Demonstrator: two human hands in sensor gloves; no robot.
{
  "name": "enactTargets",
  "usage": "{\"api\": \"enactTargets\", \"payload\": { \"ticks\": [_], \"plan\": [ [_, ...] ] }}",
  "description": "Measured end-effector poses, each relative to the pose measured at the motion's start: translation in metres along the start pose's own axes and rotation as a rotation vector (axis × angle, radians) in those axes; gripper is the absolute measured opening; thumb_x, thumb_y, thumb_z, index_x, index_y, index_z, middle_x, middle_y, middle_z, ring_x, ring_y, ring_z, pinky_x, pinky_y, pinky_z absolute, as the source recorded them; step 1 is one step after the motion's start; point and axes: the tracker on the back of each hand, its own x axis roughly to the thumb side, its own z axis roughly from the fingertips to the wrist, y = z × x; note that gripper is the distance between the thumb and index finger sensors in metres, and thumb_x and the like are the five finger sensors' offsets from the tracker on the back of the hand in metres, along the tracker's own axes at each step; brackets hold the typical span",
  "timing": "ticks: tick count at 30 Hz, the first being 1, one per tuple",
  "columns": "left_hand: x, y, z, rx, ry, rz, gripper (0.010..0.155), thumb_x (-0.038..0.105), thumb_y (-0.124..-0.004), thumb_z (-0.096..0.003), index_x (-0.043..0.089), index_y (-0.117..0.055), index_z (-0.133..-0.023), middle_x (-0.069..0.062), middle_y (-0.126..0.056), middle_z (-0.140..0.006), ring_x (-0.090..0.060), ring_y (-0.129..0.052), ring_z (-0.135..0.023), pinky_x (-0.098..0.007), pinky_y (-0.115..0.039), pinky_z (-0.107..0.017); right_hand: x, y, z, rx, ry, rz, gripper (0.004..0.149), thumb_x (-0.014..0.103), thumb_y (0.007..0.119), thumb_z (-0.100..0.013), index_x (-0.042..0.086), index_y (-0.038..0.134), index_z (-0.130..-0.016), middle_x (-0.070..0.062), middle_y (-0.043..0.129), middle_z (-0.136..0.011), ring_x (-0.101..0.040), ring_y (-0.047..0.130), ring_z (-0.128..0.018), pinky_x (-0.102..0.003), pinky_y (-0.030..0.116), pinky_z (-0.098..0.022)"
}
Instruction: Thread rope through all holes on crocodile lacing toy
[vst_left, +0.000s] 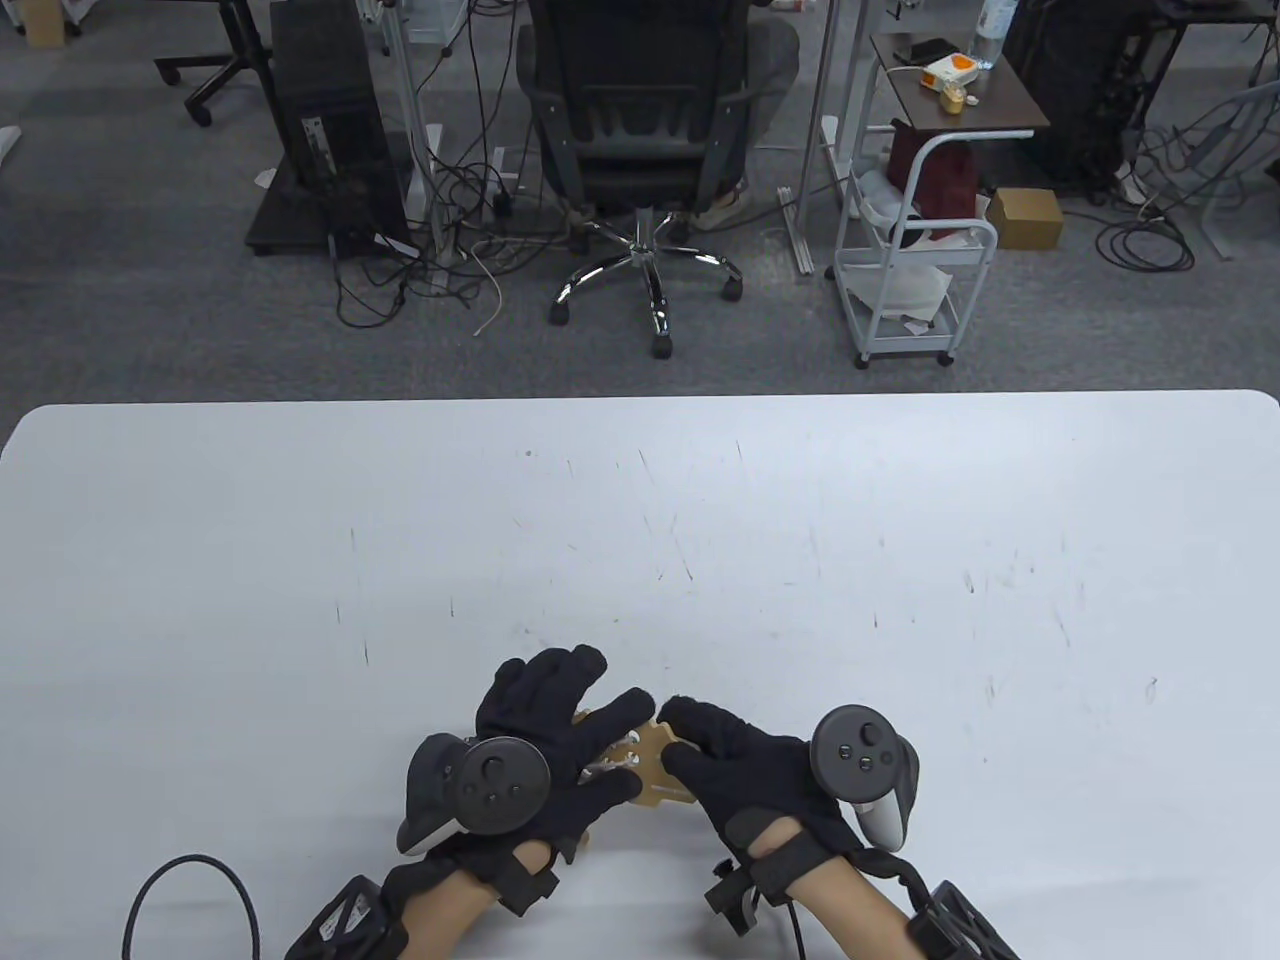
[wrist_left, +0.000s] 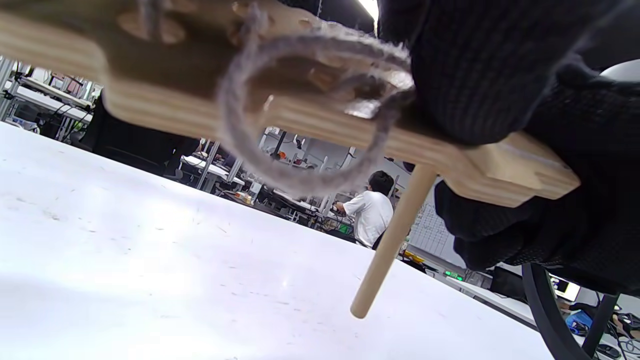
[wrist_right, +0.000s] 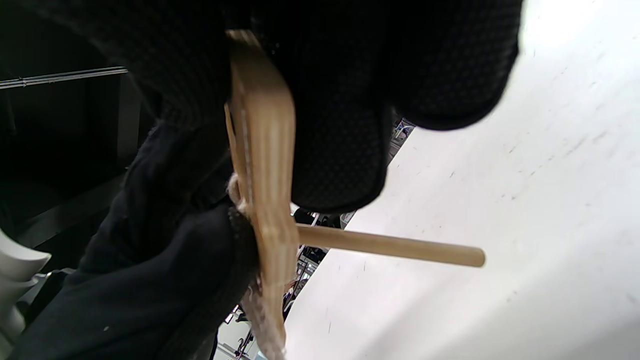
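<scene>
Item, nearest me: my left hand (vst_left: 560, 745), fingers spread flat across the top of the crocodile lacing toy (vst_left: 655, 765), thumb curled under its near edge, so the board is gripped between thumb and fingers. The toy is held just above the table (vst_left: 900, 560), at its near edge, between both hands.

Item, on the toy's right end: my right hand (vst_left: 735, 770), thumb and fingertips pinched on the board's edge. In the right wrist view the plywood is clamped edge-on between gloved pads.

Item, under the toy: the rope (wrist_left: 300, 180), grey and fuzzy, hanging in a slack loop below the board, passing through at least one hole. Its wooden needle (wrist_left: 390, 245) sticks out of the underside, tip clear of the table.

Step in hand, as I judge it: the needle is partway through a hole from the top, mid-lacing. How many holes are done I cannot tell; my fingers cover most of them.

Next move calls for: one hand to let go, reach beneath the toy, pinch the needle and draw it through until the loop tightens, while the other steadies the board.

Item, well beyond the toy, past the table's far edge: a white cart (vst_left: 915, 270), its lower shelves holding white and dark red stuff I cannot identify; its top shelf carries a small orange-and-white box (vst_left: 948, 72).
</scene>
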Motion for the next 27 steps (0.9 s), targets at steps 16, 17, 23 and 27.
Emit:
{"api": "enactTargets", "payload": {
  "ticks": [16, 17, 23, 27],
  "plan": [
    [0.003, 0.012, 0.006, 0.097, -0.017, -0.023, 0.073, 0.057, -0.093, -0.0366, 0.055, -0.061, -0.102, -0.002, -0.044, -0.118, -0.035, -0.04, -0.109, -0.062, -0.026, -0.079, -0.014, -0.016, -0.003, -0.087, 0.095, -0.074, 0.051, 0.036, 0.087, -0.045, 0.011, 0.078, -0.088, -0.007, 0.104, -0.071, -0.021, 0.109, -0.048, -0.041, 0.086, -0.038],
    [0.003, 0.014, 0.006, 0.109, -0.016, -0.02, 0.072, 0.057, -0.093, -0.0367, 0.055, -0.062, -0.102, -0.002, -0.045, -0.118, -0.035, -0.041, -0.109, -0.062, -0.027, -0.079, -0.015, -0.017, -0.004, -0.094, 0.099, -0.078, 0.05, 0.036, 0.087, -0.045, 0.011, 0.078, -0.088, -0.007, 0.104, -0.071, -0.021, 0.109, -0.048, -0.041, 0.086, -0.038],
    [0.002, 0.025, 0.01, 0.201, -0.011, 0.017, 0.071, 0.057, -0.092, -0.0368, 0.048, -0.066, -0.102, -0.001, -0.064, -0.108, -0.028, -0.069, -0.09, -0.055, -0.047, -0.077, -0.02, -0.028, -0.005, -0.139, 0.128, -0.109, 0.05, 0.036, 0.087, -0.045, 0.011, 0.078, -0.088, -0.007, 0.103, -0.071, -0.02, 0.109, -0.048, -0.041, 0.086, -0.038],
    [0.0, 0.028, 0.01, 0.217, -0.02, 0.057, 0.068, 0.056, -0.092, -0.0373, 0.04, -0.072, -0.1, 0.002, -0.084, -0.094, -0.023, -0.086, -0.075, -0.051, -0.063, -0.072, -0.024, -0.034, -0.006, -0.166, 0.149, -0.131, 0.05, 0.036, 0.086, -0.045, 0.011, 0.078, -0.088, -0.007, 0.103, -0.071, -0.02, 0.109, -0.048, -0.041, 0.086, -0.039]
  ]
}}
